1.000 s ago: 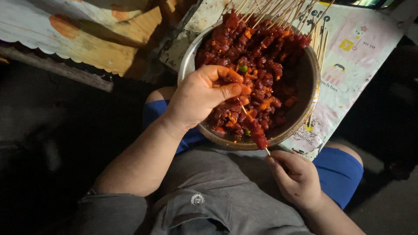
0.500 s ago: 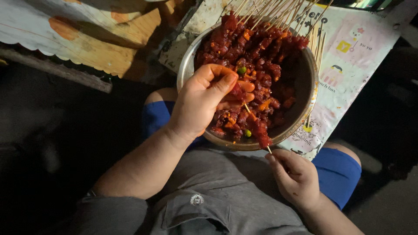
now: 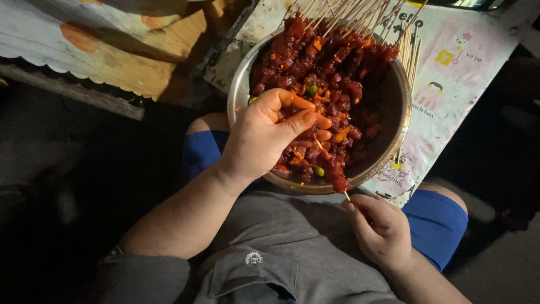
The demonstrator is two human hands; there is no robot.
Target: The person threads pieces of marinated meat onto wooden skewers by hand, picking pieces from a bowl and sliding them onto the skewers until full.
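A round metal bowl (image 3: 238,95) sits on my lap, full of red marinated meat chunks (image 3: 332,73) with bits of green and orange. My left hand (image 3: 264,135) reaches into the bowl, fingers pinched on a piece of meat on a thin wooden skewer (image 3: 329,163). Several red pieces are threaded along it. My right hand (image 3: 382,231) is below the bowl's rim, gripping the skewer's bare lower end. Loaded skewers (image 3: 360,11) lean against the bowl's far rim.
A printed paper sheet (image 3: 450,73) lies under the bowl on the right. A worn wooden board (image 3: 112,50) with a patterned cover lies at upper left. My knees in blue shorts (image 3: 436,225) flank the bowl. Dark ground surrounds everything.
My left hand has shifted slightly along the skewer, pressing meat onto it. My right hand stays at the skewer's end. The bowl has not moved.
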